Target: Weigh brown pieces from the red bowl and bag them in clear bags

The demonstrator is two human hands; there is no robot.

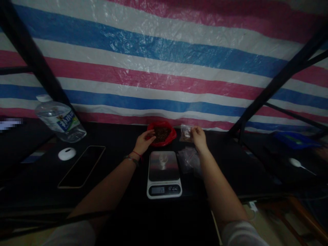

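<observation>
Head view: left hand [145, 140] pinching in red bag [162, 133]; right hand [198, 137] gripping small clear bag [186, 133].

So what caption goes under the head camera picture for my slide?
Left hand reaches into a red bag of brown bits; right hand holds a small clear bag behind a scale.

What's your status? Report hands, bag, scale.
Left hand at red bag of dark bits. Right hand pinching small clear bag. Scale unobstructed, nothing weighed.

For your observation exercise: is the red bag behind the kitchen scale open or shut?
Open. The red bag gapes at the top, showing dark brown bits inside, and the left hand reaches its fingers to the mouth.
</observation>
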